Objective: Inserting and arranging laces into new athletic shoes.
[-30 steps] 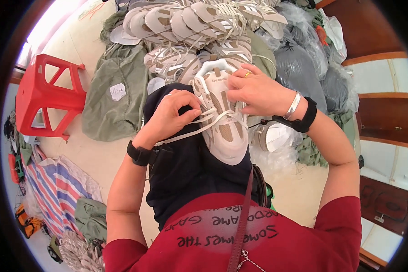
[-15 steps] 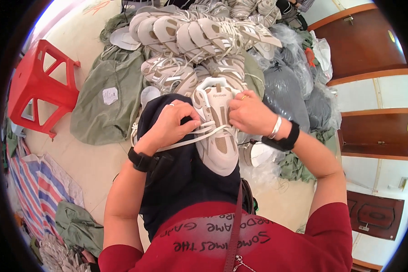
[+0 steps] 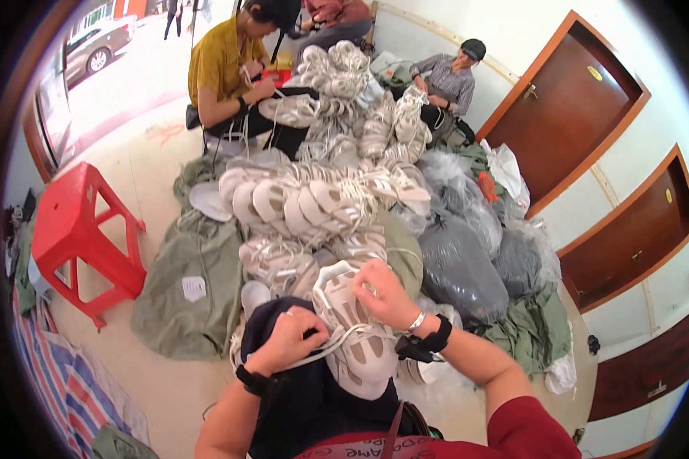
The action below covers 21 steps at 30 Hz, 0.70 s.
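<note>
A beige and white sneaker (image 3: 362, 367) rests on my lap, toe toward me, with its pale shoelace (image 3: 350, 334) lying loose across the tongue. At its left side, my left hand (image 3: 289, 339) is closed in a pinch on the shoelace. My right hand (image 3: 385, 297) is beside the upper right eyelets, its fingers curled in; whatever they may hold is too small to make out. Just beyond the shoe, a large heap of similar sneakers (image 3: 295, 205) is stacked in rows.
A red plastic stool (image 3: 80, 199) stands at the left, next to a green cloth sack (image 3: 187, 298). Grey plastic bags (image 3: 461, 264) lie on the right, before brown doors (image 3: 566, 107). A person in yellow (image 3: 226, 73) and a person in a checked shirt (image 3: 445, 80) handle shoes further back.
The view has tilted up, bringing the co-workers and doorway into sight. My right hand has risen from the laces toward the upper part of the shoe. My left hand stays at the lace.
</note>
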Each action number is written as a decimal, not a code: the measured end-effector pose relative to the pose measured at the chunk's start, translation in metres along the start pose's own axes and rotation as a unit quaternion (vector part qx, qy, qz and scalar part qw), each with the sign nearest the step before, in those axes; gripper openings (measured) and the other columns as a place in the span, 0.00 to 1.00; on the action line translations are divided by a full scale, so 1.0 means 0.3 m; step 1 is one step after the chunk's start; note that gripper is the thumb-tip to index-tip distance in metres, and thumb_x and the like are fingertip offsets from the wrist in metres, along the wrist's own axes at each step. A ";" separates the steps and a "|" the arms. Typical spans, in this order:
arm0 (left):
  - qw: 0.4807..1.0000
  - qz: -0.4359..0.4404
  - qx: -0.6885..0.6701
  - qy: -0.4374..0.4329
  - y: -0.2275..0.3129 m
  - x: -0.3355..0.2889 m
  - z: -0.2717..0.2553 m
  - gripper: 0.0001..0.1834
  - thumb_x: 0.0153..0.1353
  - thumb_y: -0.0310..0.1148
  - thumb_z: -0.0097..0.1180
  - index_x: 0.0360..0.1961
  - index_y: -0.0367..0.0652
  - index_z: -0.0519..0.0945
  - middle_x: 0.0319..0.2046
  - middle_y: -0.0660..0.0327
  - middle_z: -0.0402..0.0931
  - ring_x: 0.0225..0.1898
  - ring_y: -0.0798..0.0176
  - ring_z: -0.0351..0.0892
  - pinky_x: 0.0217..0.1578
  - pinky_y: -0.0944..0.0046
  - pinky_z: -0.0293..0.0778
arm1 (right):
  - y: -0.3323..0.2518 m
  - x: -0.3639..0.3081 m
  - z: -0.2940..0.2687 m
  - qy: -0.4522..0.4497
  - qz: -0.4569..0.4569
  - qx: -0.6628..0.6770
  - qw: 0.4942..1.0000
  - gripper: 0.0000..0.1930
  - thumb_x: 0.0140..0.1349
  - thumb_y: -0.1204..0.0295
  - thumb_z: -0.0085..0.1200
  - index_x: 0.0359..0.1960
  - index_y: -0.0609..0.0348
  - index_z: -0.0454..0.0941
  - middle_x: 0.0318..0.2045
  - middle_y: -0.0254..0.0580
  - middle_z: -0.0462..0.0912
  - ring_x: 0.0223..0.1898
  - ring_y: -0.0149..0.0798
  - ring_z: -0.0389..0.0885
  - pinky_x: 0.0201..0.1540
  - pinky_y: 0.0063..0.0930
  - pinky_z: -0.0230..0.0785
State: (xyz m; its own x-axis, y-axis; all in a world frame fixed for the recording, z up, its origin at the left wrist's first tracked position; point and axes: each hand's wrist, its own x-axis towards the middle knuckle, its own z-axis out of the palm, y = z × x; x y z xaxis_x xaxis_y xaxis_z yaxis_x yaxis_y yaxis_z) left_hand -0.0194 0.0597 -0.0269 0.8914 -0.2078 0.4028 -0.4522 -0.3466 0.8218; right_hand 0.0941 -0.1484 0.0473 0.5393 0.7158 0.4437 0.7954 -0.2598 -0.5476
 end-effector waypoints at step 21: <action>0.993 -0.038 0.039 -0.105 -0.123 0.194 -0.005 0.07 0.56 0.35 0.62 0.31 0.45 0.81 0.51 0.51 0.72 0.59 0.45 0.66 0.61 0.52 0.57 | -0.089 -0.251 0.181 0.059 0.269 0.409 0.870 0.10 0.71 0.70 0.43 0.46 0.58 0.75 0.32 0.31 0.76 0.31 0.25 0.72 0.36 0.20 0.66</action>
State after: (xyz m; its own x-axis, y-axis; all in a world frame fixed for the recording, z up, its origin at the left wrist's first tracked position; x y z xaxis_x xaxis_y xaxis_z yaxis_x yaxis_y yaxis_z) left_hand 0.0492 0.0618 -0.0331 0.9002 -0.3623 0.2418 -0.3930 -0.4360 0.8096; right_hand 0.0174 -0.1602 -0.0099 0.8357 0.5491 0.0104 -0.0176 0.0456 -0.9988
